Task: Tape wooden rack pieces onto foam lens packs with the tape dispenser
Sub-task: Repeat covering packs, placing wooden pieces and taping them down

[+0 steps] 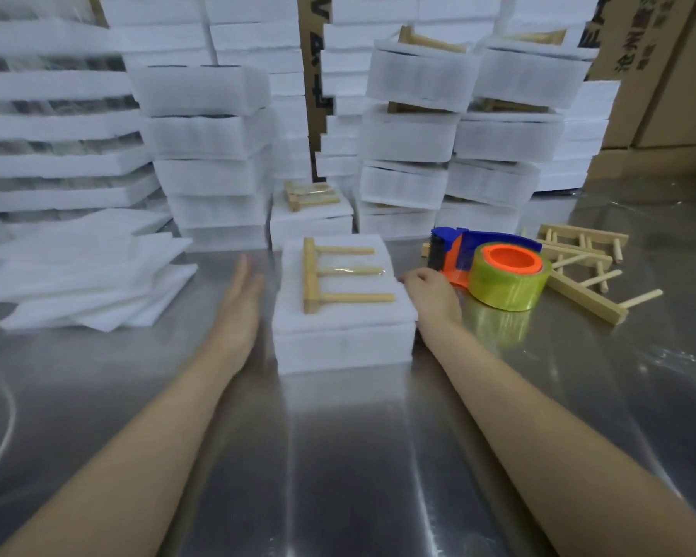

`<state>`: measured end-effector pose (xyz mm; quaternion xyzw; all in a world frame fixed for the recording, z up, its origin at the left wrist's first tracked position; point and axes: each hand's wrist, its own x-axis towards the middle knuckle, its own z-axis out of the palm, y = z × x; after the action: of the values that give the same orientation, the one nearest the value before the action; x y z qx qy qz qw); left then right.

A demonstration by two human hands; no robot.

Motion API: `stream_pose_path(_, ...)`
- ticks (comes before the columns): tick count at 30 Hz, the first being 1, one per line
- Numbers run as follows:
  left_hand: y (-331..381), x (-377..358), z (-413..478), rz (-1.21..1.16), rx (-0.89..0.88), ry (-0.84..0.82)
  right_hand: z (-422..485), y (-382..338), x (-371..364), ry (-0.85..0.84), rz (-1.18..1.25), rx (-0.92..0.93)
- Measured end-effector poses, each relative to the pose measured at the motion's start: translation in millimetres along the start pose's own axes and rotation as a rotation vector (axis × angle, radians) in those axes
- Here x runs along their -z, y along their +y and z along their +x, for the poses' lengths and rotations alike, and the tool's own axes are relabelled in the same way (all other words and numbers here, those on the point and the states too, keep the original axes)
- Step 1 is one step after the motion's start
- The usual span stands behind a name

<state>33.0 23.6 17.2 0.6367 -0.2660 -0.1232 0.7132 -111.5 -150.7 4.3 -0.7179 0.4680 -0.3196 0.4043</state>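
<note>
A white foam lens pack (344,339) lies on the steel table (338,456) in front of me. On top of it rests a wooden rack piece (312,275) with three pegs pointing right; clear tape crosses the middle peg. My left hand (240,299) hovers flat, fingers straight, just left of the pack, a little blurred. My right hand (430,291) sits at the pack's right edge with curled fingers touching the foam. Just behind that hand lies the blue and orange tape dispenser (495,263) with its yellowish tape roll.
Tall stacks of foam packs (210,154) fill the back of the table, some with taped racks on top. Loose foam sheets (85,271) lie at the left. Loose wooden rack pieces (583,271) lie at the right. Cardboard boxes (667,66) stand behind.
</note>
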Motion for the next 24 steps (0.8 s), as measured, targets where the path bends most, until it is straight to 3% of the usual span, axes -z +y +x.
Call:
stream_pose_path(2, -13, 6, -5, 0.029, 0.135, -0.091, -2, -4, -8, -0.007, -0.009, -0.005)
stream_pose_path(6, -6, -6, -7, 0.046, 0.099, -0.253, -9, -5, -3, -0.064, 0.061, 0.054)
stream_pose_path(9, -8, -5, -7, -0.081, 0.113, -0.296, -18, -11, 1, -0.139, 0.388, 0.002)
stream_pose_path(12, -7, -7, -4, -0.369, 0.148, -0.261, -23, -15, -3, -0.443, 0.854, -0.121)
stream_pose_path(14, -9, -7, -2, -0.396, 0.115, -0.228, -23, -15, -5, -0.548, 0.963, -0.124)
stream_pose_path(18, -11, -2, -3, -0.343, 0.254, -0.246, -27, -10, -5, -0.556, 1.004, -0.055)
stream_pose_path(24, -6, -4, -5, -0.448, 0.258, -0.264, -25, -13, 3, -0.594, 1.012, 0.014)
